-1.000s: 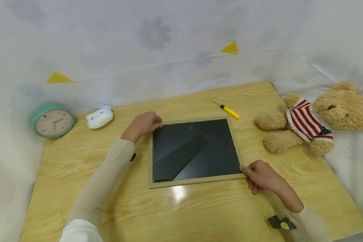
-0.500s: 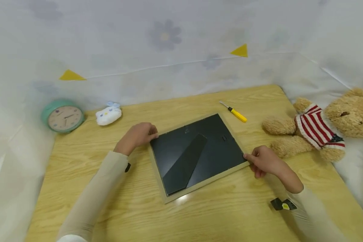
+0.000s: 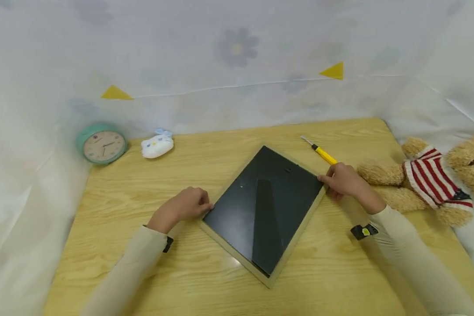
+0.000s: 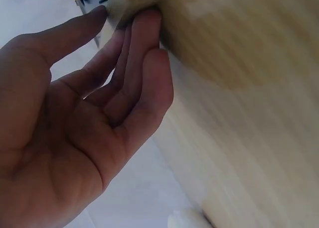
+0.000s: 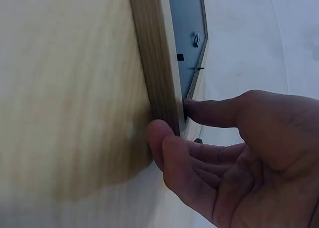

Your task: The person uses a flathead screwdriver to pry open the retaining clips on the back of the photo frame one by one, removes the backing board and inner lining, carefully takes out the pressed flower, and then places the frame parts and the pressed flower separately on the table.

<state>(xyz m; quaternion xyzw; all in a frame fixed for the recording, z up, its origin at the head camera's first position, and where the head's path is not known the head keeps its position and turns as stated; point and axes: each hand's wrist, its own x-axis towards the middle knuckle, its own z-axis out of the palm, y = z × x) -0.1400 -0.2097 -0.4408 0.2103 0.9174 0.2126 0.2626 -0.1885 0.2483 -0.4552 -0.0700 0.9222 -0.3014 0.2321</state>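
Note:
A picture frame with a black back and pale wooden edges lies face down, turned diagonally, on the wooden table. Its fold-out stand lies flat against the back. At the left corner my left hand pinches the frame, thumb on top and fingers at the outer edge; the left wrist view shows that wooden corner between them. On the opposite, right corner my right hand grips likewise, its thumb over the black backing and fingertips against the wooden side in the right wrist view.
Just behind my right hand lies a yellow-handled screwdriver. A teddy bear in a striped shirt lies at the right edge. Back left stand a green alarm clock and a white plush cat head. A white curtain encloses the table.
The frame has turned counterclockwise on the table, from nearly straight to diagonal. My left hand has come nearer and my right hand has moved farther back, both keeping hold of it.

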